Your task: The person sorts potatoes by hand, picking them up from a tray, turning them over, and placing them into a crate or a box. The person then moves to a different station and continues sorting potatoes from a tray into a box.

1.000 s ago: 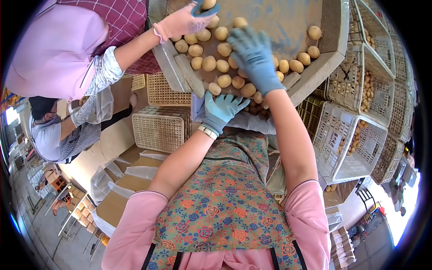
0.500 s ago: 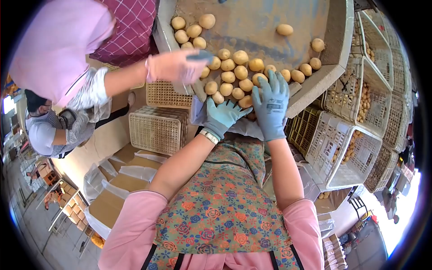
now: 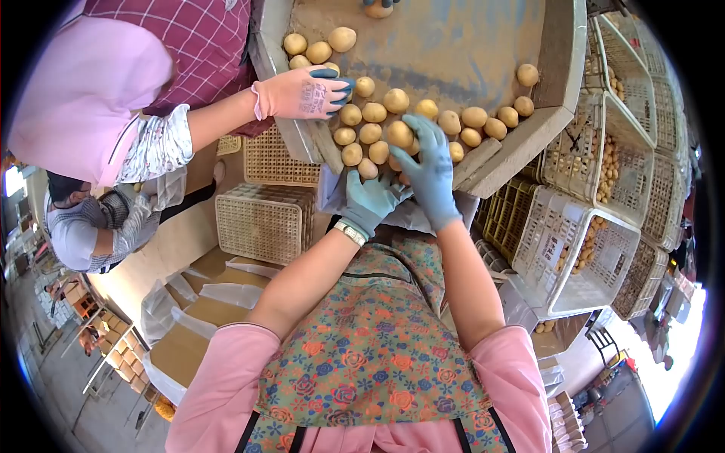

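Note:
My right hand (image 3: 430, 162), in a blue-grey glove, curves its thumb and fingers around a round yellow-brown potato (image 3: 400, 134) at the near end of the sorting tray (image 3: 483, 98). Just left of it, my left hand (image 3: 370, 200) has its gloved fingers spread at the tray's outlet, right below a small potato (image 3: 368, 168). Several more potatoes (image 3: 373, 112) crowd around both hands, and others line the right rim. A co-worker's hand (image 3: 306, 93) in a pink and dark-blue glove reaches over potatoes at the tray's left side.
Slatted crates (image 3: 585, 249), some holding potatoes, are stacked at the right. Upside-down beige crates (image 3: 260, 223) and lined cardboard boxes (image 3: 192, 336) stand at the left. Another gloved hand holds a potato (image 3: 377, 9) at the tray's far edge. A second person (image 3: 83, 226) works farther left.
My right hand has moved left and closed around a potato; my left hand stays near the outlet. The co-worker's hand has slowed over the left potatoes. A hand with a potato appears at the top.

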Demonstrator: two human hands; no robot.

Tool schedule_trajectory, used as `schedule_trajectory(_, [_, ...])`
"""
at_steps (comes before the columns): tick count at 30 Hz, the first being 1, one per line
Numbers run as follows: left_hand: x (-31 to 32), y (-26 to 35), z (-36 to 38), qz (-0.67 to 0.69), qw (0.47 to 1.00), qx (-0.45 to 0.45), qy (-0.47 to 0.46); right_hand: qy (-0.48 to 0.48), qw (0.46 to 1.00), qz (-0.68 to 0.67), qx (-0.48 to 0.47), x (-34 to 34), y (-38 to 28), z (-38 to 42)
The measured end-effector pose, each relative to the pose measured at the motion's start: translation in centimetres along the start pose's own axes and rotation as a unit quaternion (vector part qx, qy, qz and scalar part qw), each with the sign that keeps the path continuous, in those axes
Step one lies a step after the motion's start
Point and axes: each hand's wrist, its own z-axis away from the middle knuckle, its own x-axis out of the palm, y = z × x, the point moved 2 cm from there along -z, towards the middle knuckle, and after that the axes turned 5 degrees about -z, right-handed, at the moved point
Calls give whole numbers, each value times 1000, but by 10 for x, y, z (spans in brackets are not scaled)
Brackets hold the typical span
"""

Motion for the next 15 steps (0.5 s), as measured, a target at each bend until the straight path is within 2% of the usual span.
schedule_trajectory(1, [-5, 0, -1, 26, 999, -13, 14, -35, 985, -118, 117, -5, -8, 12])
schedule_trajectory(2, [-9, 1, -1, 51, 998, -28, 29, -61, 925, -313, 204, -5, -9, 23])
schedule_trajectory(3, [-10, 1, 0, 52, 998, -29, 28, -82, 819, -493, 281, -5, -10, 33])
schedule_trajectory(4, [-8, 1, 0, 67, 997, -37, -19, -80, 820, -492, 281, -9, -14, 41])
schedule_trajectory(5, [-6, 1, 1, 82, 993, -45, -66, -85, 762, -573, 289, -12, -18, 48])
schedule_trajectory(6, [-6, 0, 2, 81, 993, -45, -66, -89, 697, -648, 294, -14, -22, 53])
schedule_trajectory(7, [-5, 0, 3, 66, 993, -48, -81, -89, 696, -649, 294, -17, -26, 56])
schedule_trajectory(9, [-5, 2, 4, 32, 992, -54, -107, -76, 612, -725, 307, -22, -33, 58])
schedule_trajectory(10, [-10, 4, 1, 29, 992, -55, -106, -79, 612, -724, 306, -20, -27, 62])
schedule_trajectory(12, [-13, 7, -2, -1, 978, -48, -202, -73, 605, -739, 287, -22, -31, 62])
schedule_trajectory(13, [-17, 6, -2, -4, 978, -50, -202, -70, 598, -752, 268, -24, -35, 62])
schedule_trajectory(14, [0, 3, 7, -16, 991, -25, -133, -68, 598, -753, 266, -25, -39, 62])
schedule_trajectory(15, [16, 1, 15, -27, 998, 1, -64, -67, 629, -732, 253, -27, -43, 62])
